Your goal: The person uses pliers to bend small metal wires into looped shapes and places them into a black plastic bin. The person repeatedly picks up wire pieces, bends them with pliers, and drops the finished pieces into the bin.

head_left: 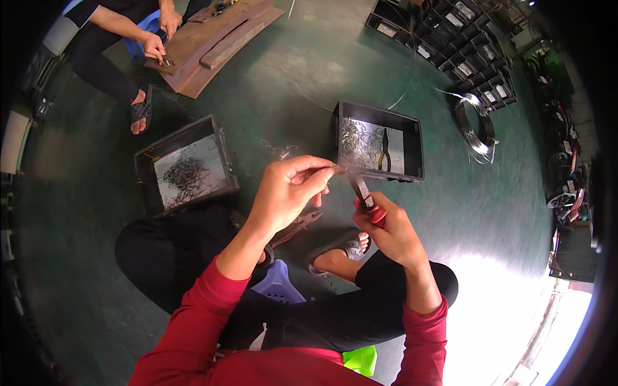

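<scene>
My left hand (283, 193) is closed in a pinch on a small, thin metal piece (337, 169), which looks like a bit of wire; its exact shape is too small to tell. Wrapped in my right hand (398, 231) are red-handled pliers (368, 202), their jaws pointing up and left beside the pinched piece. Just beyond stands a black crate (380, 113) holding small metal wire pieces (354, 138) and dark-handled pliers (385, 153). To the left, a second black crate (220, 145) holds a heap of bent metal pieces (185, 177).
Another pair of pliers (306, 220) lies below my left hand. Loose wire bits (280, 151) lie on the green floor between the crates. At upper left a person's hands (154, 48) work over a brown board (225, 32). A wire coil (476, 128) and stacked crates (460, 45) stand at right.
</scene>
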### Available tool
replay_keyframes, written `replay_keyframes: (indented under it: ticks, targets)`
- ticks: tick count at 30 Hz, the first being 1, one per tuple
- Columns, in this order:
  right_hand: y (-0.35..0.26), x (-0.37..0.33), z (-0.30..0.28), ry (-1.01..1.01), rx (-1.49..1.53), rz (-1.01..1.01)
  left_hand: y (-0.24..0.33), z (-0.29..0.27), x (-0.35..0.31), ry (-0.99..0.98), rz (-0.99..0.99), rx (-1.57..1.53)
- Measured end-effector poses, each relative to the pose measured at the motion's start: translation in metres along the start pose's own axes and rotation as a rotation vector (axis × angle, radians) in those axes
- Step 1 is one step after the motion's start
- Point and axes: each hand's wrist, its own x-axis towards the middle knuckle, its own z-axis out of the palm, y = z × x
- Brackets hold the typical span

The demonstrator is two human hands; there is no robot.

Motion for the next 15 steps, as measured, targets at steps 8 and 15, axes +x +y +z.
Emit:
replay_keyframes:
  ticks: [8, 15]
  targets:
    - [0.0000, 0.0069, -0.0022, -0.007, -0.030, -0.003, 0.0044, -0.0005, 0.0050, -0.040, -0.047, 0.037]
    - [-0.0035, 0.0075, -0.0018, -0.013, -0.045, 0.013, 0.0065, -0.0023, 0.0062, -0.096, -0.089, -0.002]
